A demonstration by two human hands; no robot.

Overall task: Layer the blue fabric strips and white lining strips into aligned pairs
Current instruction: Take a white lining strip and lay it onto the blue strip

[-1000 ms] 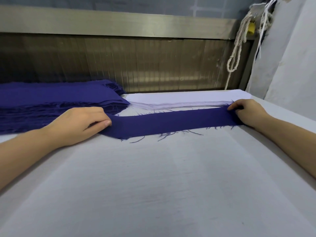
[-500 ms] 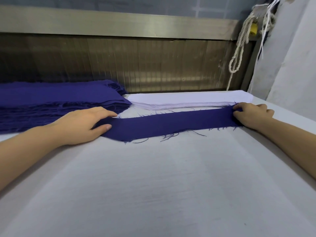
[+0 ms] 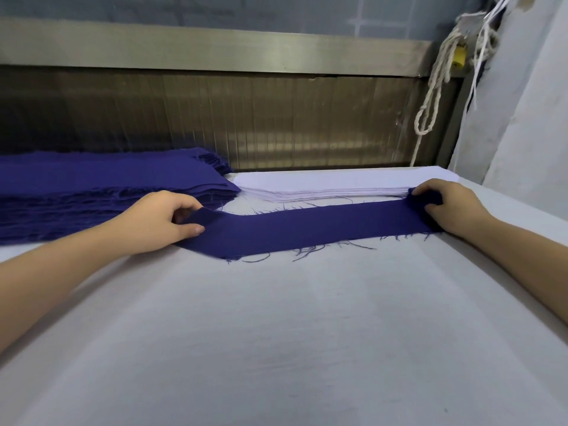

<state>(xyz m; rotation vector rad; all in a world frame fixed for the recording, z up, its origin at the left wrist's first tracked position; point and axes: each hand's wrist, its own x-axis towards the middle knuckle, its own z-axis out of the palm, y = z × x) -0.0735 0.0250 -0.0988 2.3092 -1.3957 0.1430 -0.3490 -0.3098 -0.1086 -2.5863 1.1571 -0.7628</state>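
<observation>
left grip (image 3: 156,221) changed vs 0.5 s ago: fingers were laid out flat over the strip end, now they're curled, thumb on the near edge and fingers over the far edge, pinching the left end of the blue strip (image 3: 307,229). that corner is raised in a small fold between them. right grip (image 3: 448,207) is about where it was and pinches the right end, fingers curled over the far edge, thumb in front, fabric bunched between. the strip has hardly shifted. it lies on the desk (image 3: 276,333) stretched left to right between the two grips, flat through the middle, angling toward the near side at the left end. loose threads (image 3: 307,252) hang off its near edge onto the desk, a few more off the far edge. white lining stack (image 3: 322,186) sits just behind the strip, parallel to it. a sliver of desk shows between them toward the left; at the right end can't tell whether they touch. the blue strip is not on the lining. blue stack (image 3: 107,179) is at rear left, frayed edges facing near, its right end meeting the left end of the lining stack. left wrist lies just in front of the blue stack. behind: ribbed panel (image 3: 276,124) under a metal rail (image 3: 215,47). rope (image 3: 430,96) hangs looped at the rear right corner, with a small yellow item (image 3: 459,58) beside it that i can't identify. pale cloth (image 3: 522,118) hangs at the far right.
</observation>
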